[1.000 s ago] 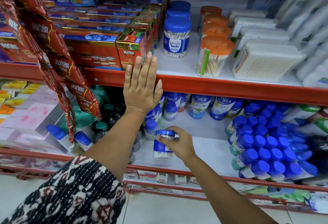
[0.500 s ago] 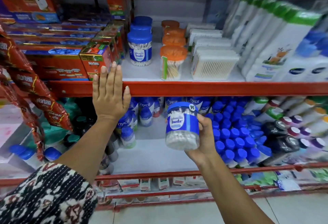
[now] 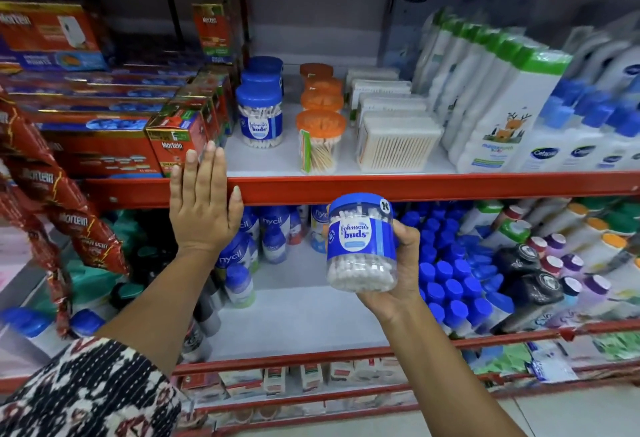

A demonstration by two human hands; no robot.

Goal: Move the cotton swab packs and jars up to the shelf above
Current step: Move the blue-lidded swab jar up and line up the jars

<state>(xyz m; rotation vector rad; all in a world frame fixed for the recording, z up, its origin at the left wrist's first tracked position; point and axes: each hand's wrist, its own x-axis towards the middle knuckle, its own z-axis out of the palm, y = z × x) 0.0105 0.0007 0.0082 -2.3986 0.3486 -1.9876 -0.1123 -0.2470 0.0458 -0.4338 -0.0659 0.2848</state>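
My right hand (image 3: pixel 401 263) grips a clear cotton swab jar (image 3: pixel 362 242) with a blue lid and blue label, held upright in front of the red edge of the upper shelf (image 3: pixel 433 185). My left hand (image 3: pixel 202 206) rests flat, fingers spread, against that red edge further left. On the upper shelf stand a row of blue-lidded swab jars (image 3: pixel 259 117), a row of orange-lidded jars (image 3: pixel 320 140) and stacked clear swab packs (image 3: pixel 396 143).
Red boxes (image 3: pixel 104 117) fill the upper shelf's left side; white bottles with green tops (image 3: pixel 495 97) fill its right. On the lower shelf (image 3: pixel 294 318) are blue-capped bottles (image 3: pixel 450 273) at the right and powder bottles (image 3: pixel 242 256) at the left. Red sachet strips (image 3: pixel 52 194) hang at far left.
My right hand took the jar from the lower shelf and lifted it up and rightward to the level of the upper shelf's edge. My left hand stayed on the red edge.
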